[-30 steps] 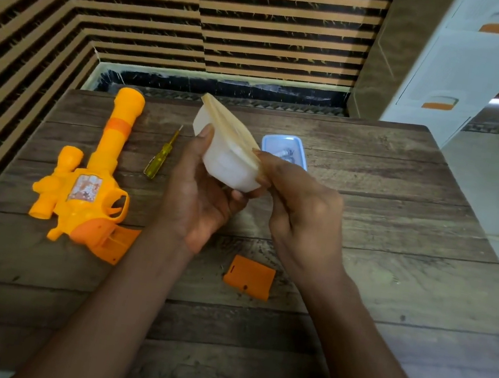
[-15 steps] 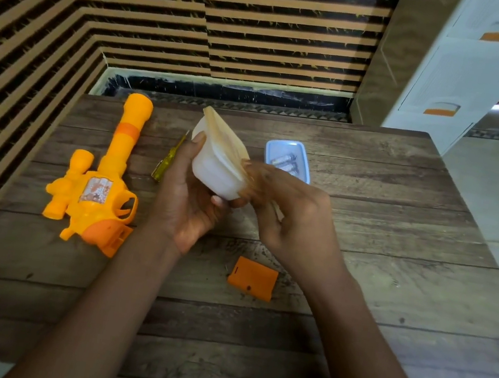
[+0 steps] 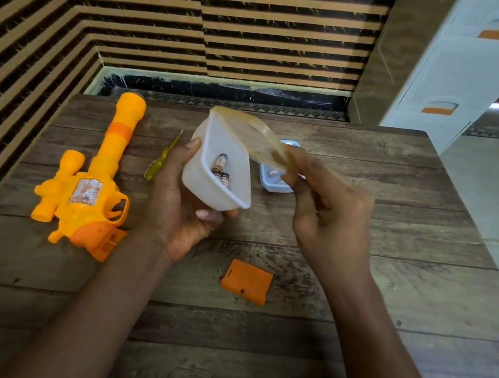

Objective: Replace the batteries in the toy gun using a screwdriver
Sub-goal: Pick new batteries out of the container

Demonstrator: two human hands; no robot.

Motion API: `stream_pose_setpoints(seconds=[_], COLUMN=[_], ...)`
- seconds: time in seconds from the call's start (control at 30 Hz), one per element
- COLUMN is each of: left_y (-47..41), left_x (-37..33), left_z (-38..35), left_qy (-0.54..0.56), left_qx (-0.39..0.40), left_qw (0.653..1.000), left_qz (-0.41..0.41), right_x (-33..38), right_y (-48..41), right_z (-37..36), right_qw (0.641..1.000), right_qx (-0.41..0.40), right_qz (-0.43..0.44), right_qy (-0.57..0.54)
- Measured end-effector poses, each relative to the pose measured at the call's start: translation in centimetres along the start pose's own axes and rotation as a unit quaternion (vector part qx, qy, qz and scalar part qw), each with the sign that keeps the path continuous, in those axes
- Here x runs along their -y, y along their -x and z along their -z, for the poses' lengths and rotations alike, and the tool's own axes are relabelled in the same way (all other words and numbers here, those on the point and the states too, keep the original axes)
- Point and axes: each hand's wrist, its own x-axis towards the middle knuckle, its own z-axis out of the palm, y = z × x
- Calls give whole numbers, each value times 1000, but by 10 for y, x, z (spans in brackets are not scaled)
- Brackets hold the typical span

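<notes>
Toy gun (image 3: 87, 192) first, at our far left — yellow and orange, lying flat on the desk (image 3: 359, 271) with its barrel pointing away from us and its orange grip toward us. Just right of it a yellow-handled screwdriver (image 3: 161, 158) lies on the boards, tip away, its handle partly behind our left hand (image 3: 182, 211). That hand is raised above the desk, its fingers (image 3: 206, 214) curled round a white plastic tub (image 3: 199, 177), thumb up one side, and the tub tilts its mouth toward us. Inside, two batteries (image 3: 220, 168) show, lying close together on the bottom. A translucent amber lid (image 3: 250, 136) stands lifted off the tub's right rim, meeting the tub only at the far edge. Below, an orange battery cover (image 3: 246, 281) lies loose on the desk, apart from the gun. Behind the lid sits a small blue box (image 3: 275, 185) — its contents too hidden to tell. Our right hand (image 3: 327, 207) pinches the lid's edge between thumb and fingers.
</notes>
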Motion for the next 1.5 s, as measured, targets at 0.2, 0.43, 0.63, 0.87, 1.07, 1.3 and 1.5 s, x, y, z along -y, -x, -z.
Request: stream_pose_setpoints(seconds=[0.2, 0.43, 0.63, 0.87, 1.07, 1.3, 1.5], left_y=[3, 8, 4, 5, 6, 4, 6], left_x=[5, 5, 10, 13, 14, 17, 21], left_z=[-5, -10, -11, -20, -23, -25, -32], left_qy=[-17, 13, 32, 33, 27, 20, -15], left_qx=[13, 14, 4, 9, 3, 29, 36], left_qw=[1000, 1000, 999, 999, 999, 999, 999], left_qz=[13, 19, 21, 41, 43, 41, -26], right_x=[1, -12, -37, -66, -66, -63, -39], right_y=[2, 2, 4, 10, 7, -3, -9], right_z=[-6, 7, 19, 29, 26, 15, 9], right_qw=[987, 969, 956, 955, 944, 936, 944], right_qx=[-158, -231, -244, -156, -55, 76, -107], right_qz=[-25, -67, -80, -203, -277, -307, -303], right_qy=[6, 55, 143, 146, 168, 153, 75])
